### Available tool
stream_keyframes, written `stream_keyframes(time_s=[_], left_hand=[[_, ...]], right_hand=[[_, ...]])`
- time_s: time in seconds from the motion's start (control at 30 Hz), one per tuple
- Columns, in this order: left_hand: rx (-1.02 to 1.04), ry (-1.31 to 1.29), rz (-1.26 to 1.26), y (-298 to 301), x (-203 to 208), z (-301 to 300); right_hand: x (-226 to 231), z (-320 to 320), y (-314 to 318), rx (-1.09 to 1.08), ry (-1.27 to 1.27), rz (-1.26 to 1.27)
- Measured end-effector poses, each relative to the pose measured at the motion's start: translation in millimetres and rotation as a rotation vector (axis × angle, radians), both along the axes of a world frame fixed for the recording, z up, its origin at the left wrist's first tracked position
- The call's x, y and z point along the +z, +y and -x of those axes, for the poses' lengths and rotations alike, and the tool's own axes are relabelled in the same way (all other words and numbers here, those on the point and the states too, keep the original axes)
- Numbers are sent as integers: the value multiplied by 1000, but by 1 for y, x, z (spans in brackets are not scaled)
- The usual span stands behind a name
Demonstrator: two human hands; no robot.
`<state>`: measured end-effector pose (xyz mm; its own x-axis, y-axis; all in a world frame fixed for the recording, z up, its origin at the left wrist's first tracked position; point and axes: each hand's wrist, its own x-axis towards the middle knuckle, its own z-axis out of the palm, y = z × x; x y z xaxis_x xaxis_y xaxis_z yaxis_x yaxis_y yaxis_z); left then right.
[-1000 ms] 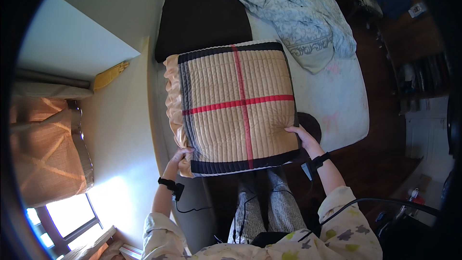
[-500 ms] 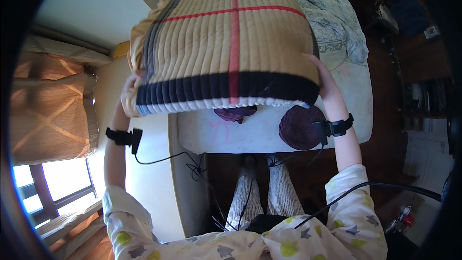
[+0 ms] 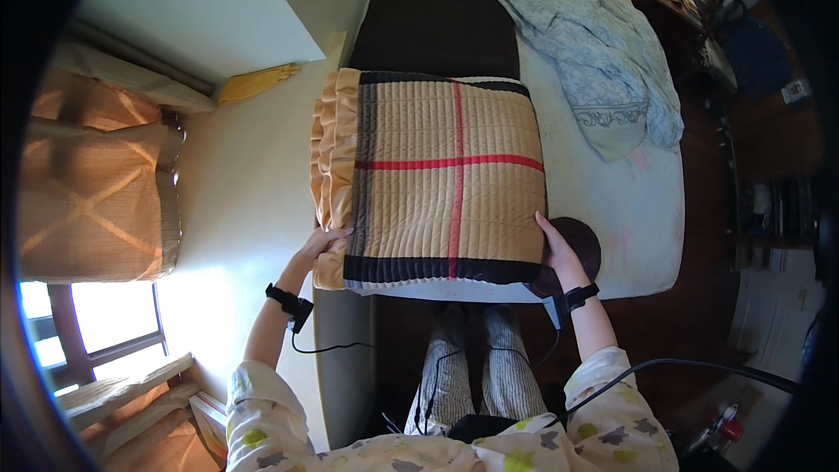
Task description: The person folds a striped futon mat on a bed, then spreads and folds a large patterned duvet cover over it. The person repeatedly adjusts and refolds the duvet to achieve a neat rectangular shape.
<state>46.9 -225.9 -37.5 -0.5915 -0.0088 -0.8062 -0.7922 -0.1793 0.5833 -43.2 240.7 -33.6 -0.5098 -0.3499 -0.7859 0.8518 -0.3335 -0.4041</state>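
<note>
A folded quilted bedspread (image 3: 411,210), tan with black, grey and red bands and a ruffled edge, lies low over the near end of the bed, in front of me. My left hand (image 3: 325,246) grips its ruffled left side, thumb on top. At the opposite side, my right hand (image 3: 559,245) has its thumb along the edge and fingers tucked beside or under it. Whether the stack rests fully on the mattress, I cannot tell. A round dark purple fabric piece (image 3: 580,238) shows partly behind my right hand. Each wrist wears a black strap with a cabled device.
The bed's white mattress (image 3: 647,236) bears a rumpled pale blue duvet (image 3: 594,44) and a dark cloth (image 3: 437,17) at the back. A pale ledge (image 3: 236,183) runs along the left, with yellow fabric (image 3: 253,85) on it. A black cable (image 3: 699,365) crosses my right sleeve.
The bedspread has come down and nearer me, and now lies flatter, with both hands still at its sides. It covers the smaller purple item. More of the bed's far part shows.
</note>
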Motion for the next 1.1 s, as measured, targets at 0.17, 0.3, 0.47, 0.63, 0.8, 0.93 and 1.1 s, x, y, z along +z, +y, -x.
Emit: stream_keyframes(time_s=[0.17, 0.3, 0.47, 0.63, 0.8, 0.93, 1.1], left_hand=[[-4, -112, -283, 2, 12, -5], [159, -101, -290, 11, 6, -13], [90, -212, -82, 16, 18, -11], [-149, 328, 252, 26, 35, -21], [-77, 261, 284, 40, 41, -14], [-169, 47, 532, 60, 74, -1], [-264, 119, 858, 73, 149, 13]], right_hand=[[-6, 22, -2, 22, 42, -9], [-10, 32, -4, 69, 8, -88], [-12, 37, -2, 121, 6, -82], [-9, 33, -2, 131, 48, -59], [1, 36, -1, 127, 68, -63], [30, 40, -2, 140, 55, -47], [103, 38, 5, 143, 139, 13]])
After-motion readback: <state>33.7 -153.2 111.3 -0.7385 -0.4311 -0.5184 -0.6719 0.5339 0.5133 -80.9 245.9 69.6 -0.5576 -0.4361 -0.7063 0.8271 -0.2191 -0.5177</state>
